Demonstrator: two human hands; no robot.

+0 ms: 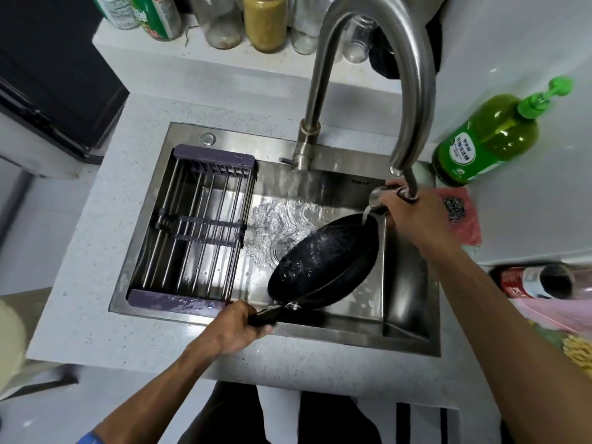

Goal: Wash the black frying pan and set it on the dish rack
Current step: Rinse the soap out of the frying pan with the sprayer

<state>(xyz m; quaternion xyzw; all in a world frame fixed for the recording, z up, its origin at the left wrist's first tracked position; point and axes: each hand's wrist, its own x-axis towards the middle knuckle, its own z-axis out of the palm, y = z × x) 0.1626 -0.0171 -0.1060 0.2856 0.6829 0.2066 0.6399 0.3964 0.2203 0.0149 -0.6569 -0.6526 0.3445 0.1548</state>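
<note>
The black frying pan [323,261] is tilted on its side over the right half of the steel sink [413,318], wet with water beads. My left hand [234,328] grips its black handle at the sink's front edge. My right hand [413,216] holds the pull-out spray head [378,197] of the faucet [397,75] just above the pan's upper rim. Water streams from the head onto the pan and pools around the drain. The dish rack [195,229], metal rods with purple ends, sits across the left half of the sink and holds nothing.
A green pump bottle [490,139] of dish soap stands on the counter right of the sink. A steel scourer [455,208] lies on a pink cloth beside it. Jars and bottles line the back ledge [224,49]. A red-labelled bottle [538,282] lies at the right.
</note>
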